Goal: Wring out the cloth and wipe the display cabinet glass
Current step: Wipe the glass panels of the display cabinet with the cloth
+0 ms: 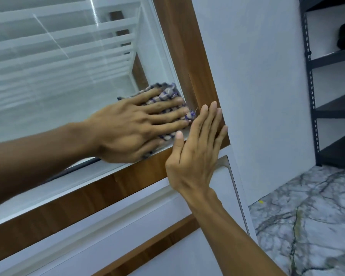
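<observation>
Wiping is the step I am judging to be in hand: my left hand (131, 126) is pressing the checked cloth (165, 92) flat against the glass (58, 66) in the pane's lower right corner, fingers straight and spread, curling round nothing. My right hand (195, 154) is lying flat on the wooden frame (179, 36) just beside it, fingers straight too. The cloth is looking folded and thin, blue on beige, with a thread straying at its edge. Next I am expecting to need a steady sweep away from the corner with even pressure
</observation>
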Demonstrator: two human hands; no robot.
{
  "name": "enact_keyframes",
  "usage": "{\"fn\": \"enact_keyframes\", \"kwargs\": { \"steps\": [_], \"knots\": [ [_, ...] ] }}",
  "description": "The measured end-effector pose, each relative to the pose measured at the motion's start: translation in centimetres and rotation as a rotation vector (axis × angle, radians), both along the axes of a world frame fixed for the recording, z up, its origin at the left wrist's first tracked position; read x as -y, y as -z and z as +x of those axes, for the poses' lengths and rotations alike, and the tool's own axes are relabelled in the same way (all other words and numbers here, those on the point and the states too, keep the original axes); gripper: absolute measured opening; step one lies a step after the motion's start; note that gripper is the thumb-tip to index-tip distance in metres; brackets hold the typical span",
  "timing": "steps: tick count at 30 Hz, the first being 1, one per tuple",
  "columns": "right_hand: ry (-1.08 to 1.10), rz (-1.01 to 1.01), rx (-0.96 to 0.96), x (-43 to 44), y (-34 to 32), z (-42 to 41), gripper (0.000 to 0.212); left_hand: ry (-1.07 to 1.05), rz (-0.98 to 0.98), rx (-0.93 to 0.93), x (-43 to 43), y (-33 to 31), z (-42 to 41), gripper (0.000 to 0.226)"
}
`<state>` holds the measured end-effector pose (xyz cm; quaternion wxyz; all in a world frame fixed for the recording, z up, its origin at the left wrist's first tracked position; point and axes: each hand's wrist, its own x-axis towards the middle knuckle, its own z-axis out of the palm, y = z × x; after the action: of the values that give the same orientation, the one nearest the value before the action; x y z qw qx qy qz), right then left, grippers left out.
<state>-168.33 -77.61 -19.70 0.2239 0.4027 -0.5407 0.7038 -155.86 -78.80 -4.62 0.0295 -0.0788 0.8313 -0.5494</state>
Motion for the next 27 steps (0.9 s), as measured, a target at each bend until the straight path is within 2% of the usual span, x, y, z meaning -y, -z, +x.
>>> {"fn": "enact_keyframes", "kwargs": {
  "steps": [2,6,11,15,17,21,24,27],
  "knots": [
    [0.04,0.011,-0.037,0.4,-0.1,-0.2,0.071,0.015,-0.014,-0.002,0.1,-0.9,0.6,0.06],
    [0.056,-0.002,-0.044,0.7,0.0,-0.3,0.071,0.007,-0.067,-0.14,0.1,0.5,-1.5,0.063],
    [0.047,-0.006,-0.061,0.6,0.2,-0.5,0.071,0.013,0.008,0.002,0.3,-0.7,-0.4,0.061],
    [0.045,-0.01,-0.046,0.6,0.2,-0.5,0.07,0.027,-0.068,-0.116,0.2,-0.3,-1.6,0.062],
    [0.042,-0.02,-0.048,0.5,0.3,-0.5,0.07,0.028,-0.047,-0.113,0.1,1.2,-1.6,0.063],
    [0.034,-0.023,-0.054,0.4,0.3,-0.5,0.07,0.044,-0.019,-0.072,0.1,0.7,1.9,0.061],
    [0.061,0.04,-0.034,0.0,-0.1,0.3,0.074,0.0,-0.069,-0.141,-0.4,0.2,5.5,0.061],
    [0.076,0.101,-0.189,-0.3,-1.3,3.2,0.074,-0.02,-0.104,-0.236,-0.8,0.3,9.0,0.061]
  ]
}}
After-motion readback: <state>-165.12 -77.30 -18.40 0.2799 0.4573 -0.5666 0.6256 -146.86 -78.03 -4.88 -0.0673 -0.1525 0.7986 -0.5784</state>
